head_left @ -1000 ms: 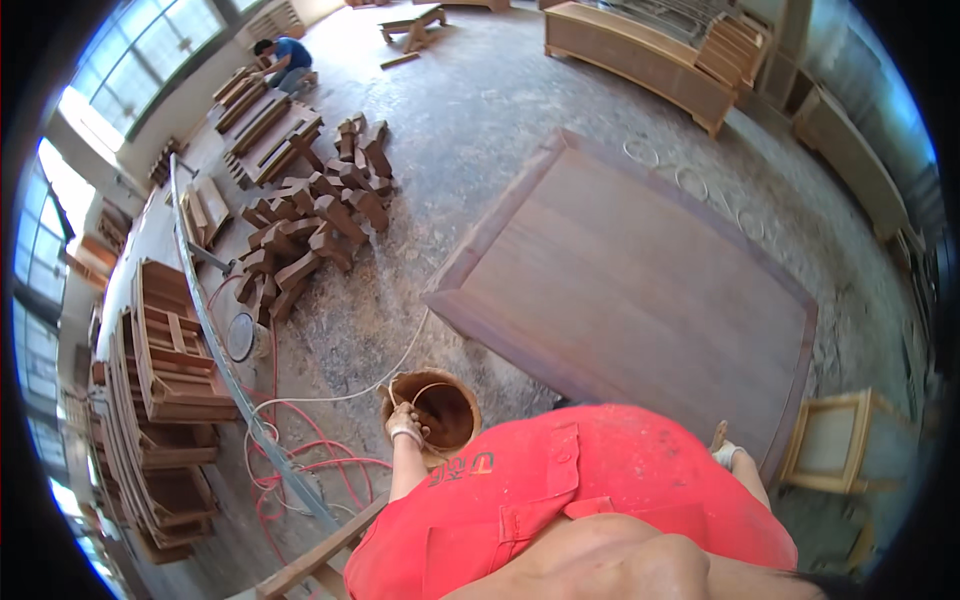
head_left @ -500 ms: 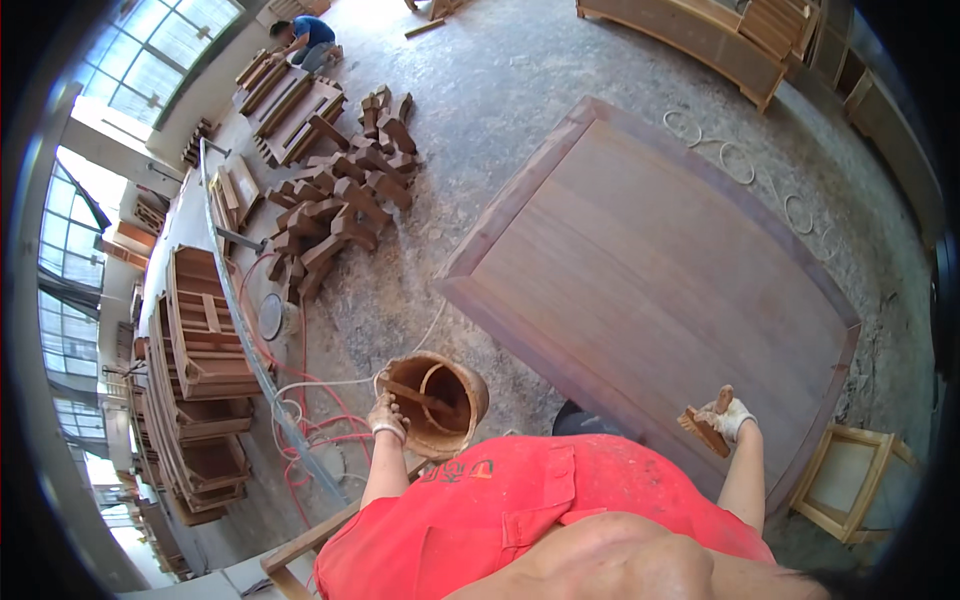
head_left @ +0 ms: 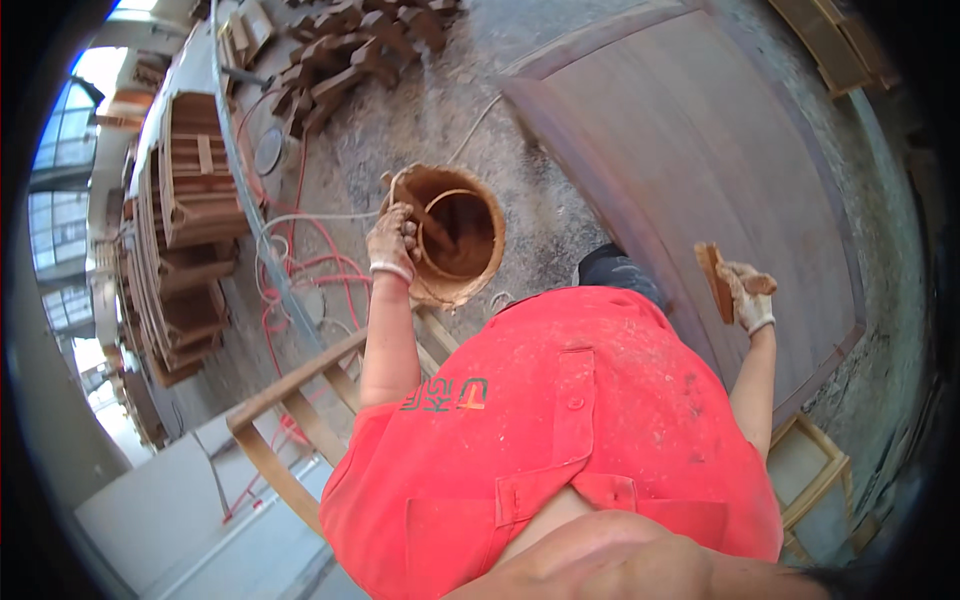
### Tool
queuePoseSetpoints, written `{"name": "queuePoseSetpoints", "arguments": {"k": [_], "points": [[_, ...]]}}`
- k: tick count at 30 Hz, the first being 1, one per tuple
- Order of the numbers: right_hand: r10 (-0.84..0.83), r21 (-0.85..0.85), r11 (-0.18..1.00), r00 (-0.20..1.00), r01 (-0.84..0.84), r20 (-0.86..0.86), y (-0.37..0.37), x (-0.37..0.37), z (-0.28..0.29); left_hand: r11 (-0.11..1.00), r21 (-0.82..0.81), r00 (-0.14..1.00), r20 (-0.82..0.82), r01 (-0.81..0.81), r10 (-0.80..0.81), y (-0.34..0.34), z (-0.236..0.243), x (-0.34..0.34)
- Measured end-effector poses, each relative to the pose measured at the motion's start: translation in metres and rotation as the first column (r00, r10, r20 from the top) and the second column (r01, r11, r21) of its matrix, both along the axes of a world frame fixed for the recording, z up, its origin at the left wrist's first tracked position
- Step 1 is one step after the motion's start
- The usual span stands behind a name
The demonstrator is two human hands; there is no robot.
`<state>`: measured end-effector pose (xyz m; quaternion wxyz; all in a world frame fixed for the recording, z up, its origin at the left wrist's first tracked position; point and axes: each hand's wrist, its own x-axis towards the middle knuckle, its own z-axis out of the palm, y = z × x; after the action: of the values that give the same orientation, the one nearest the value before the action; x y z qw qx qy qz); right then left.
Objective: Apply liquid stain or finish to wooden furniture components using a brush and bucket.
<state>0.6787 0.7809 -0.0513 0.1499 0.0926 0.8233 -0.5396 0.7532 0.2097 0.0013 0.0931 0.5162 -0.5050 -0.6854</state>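
Observation:
My left hand (head_left: 393,243), in a stained white glove, has its fingers curled over the near-left rim of a brown-crusted bucket (head_left: 486,275). Inside the bucket, a stick (head_left: 425,212) leans beside a round inner ring, above dark brown contents. My right hand (head_left: 745,296), also gloved, is closed around a wide wooden brush (head_left: 713,283), whose handle end pokes out past the fingers. The brush is over a large reddish-brown wooden panel (head_left: 690,150); whether it touches the surface I cannot tell.
Curved wooden pieces (head_left: 365,50) lie heaped on the floor beyond the bucket. Stacked wooden frames (head_left: 200,190) stand at left, beside a metal rail (head_left: 228,130) and red hoses (head_left: 330,262). A wooden rack (head_left: 290,395) is near my left arm, a small wooden frame (head_left: 805,470) at right.
My view has tilted down, so the bucket and panel appear higher. My left hand stays at the bucket's rim. The brush in my right hand has turned more upright.

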Motion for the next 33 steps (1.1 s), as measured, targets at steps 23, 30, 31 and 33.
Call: {"name": "queuePoseSetpoints", "arguments": {"k": [23, 30, 31, 33], "points": [[0.738, 0.257, 0.513, 0.574, -0.819, 0.355, -0.420, -0.038, -0.086, 0.904, 0.110, 0.910, -0.076, 0.414, -0.407, 0.054, 0.059, -0.022], [0.479, 0.094, 0.864, 0.864, -0.495, 0.154, -0.413, -0.001, -0.055, 0.786, 0.153, 0.800, -0.077, 0.600, -0.595, 0.020, 0.051, -0.032], [0.422, 0.108, 0.891, 0.893, -0.441, 0.158, -0.409, 0.007, -0.047, 0.768, 0.151, 0.782, -0.075, 0.622, -0.619, 0.018, 0.048, -0.035], [0.282, 0.059, 0.952, 0.934, -0.302, 0.218, -0.398, 0.022, -0.035, 0.704, 0.152, 0.719, -0.085, 0.693, -0.690, 0.016, 0.042, -0.041]]}}
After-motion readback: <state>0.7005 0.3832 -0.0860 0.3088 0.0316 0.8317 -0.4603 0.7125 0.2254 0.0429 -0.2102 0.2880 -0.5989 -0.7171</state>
